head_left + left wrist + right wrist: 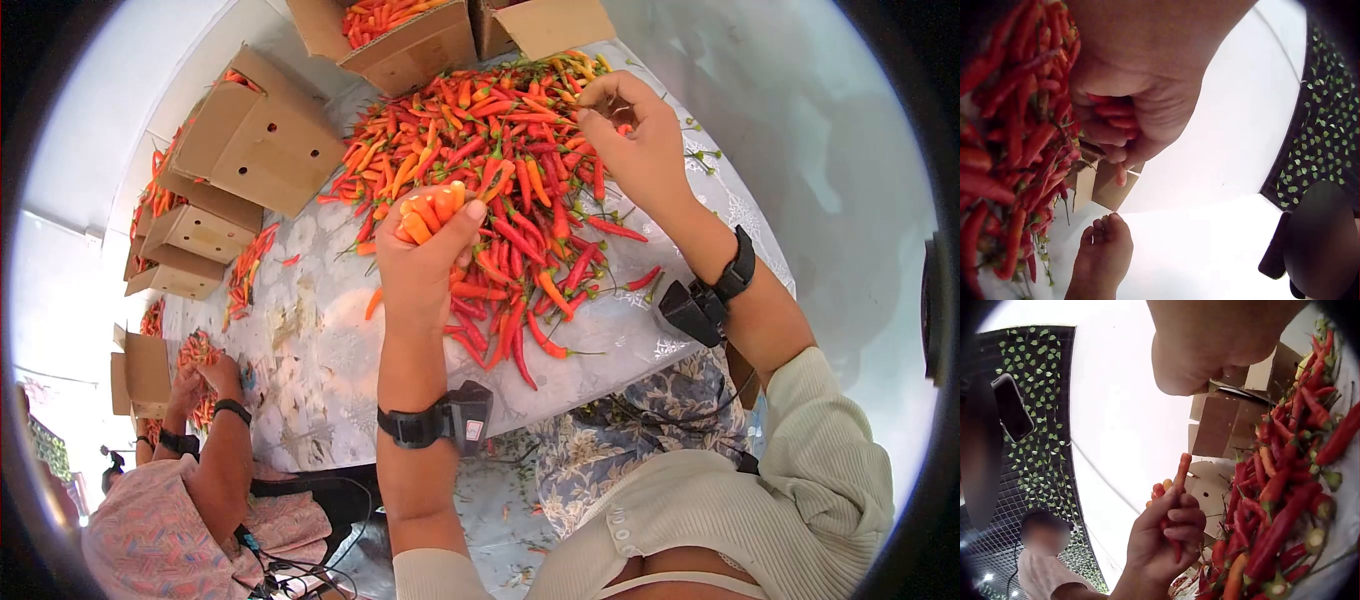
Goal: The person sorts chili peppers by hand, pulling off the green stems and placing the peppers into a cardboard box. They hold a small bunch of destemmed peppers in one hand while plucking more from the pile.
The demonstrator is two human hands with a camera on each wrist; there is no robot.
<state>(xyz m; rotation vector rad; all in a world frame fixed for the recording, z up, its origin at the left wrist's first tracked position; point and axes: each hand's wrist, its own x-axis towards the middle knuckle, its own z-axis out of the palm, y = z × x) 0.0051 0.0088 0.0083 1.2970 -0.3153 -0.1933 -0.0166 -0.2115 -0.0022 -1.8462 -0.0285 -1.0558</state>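
The largest thing I have on my feed is the table (335,395), its pale patterned cloth running from near to far, and across its far right half spreads the pile of chillies (540,195), mostly red with some orange, the work both hands are over. To the near left a second person (160,510) in a pink patterned top sits at the table's edge. A big cardboard carton (262,145) stands tilted on the left beside the pile; I see a far carton (425,62) behind the pile, with chillies inside, and lower cartons (205,235) further left. My wearer's left hand (425,260) is over the pile's near left part, fingers curled firmly round a bunch of orange chillies (428,215). The right hand (645,150) is above the pile's far right edge, fingers bent and thumb close to them; I can't tell whether anything is pinched there. A wrist camera (468,415) is strapped on the left forearm. Smallest of all, loose green stems (700,155) lie on the cloth right of the pile.
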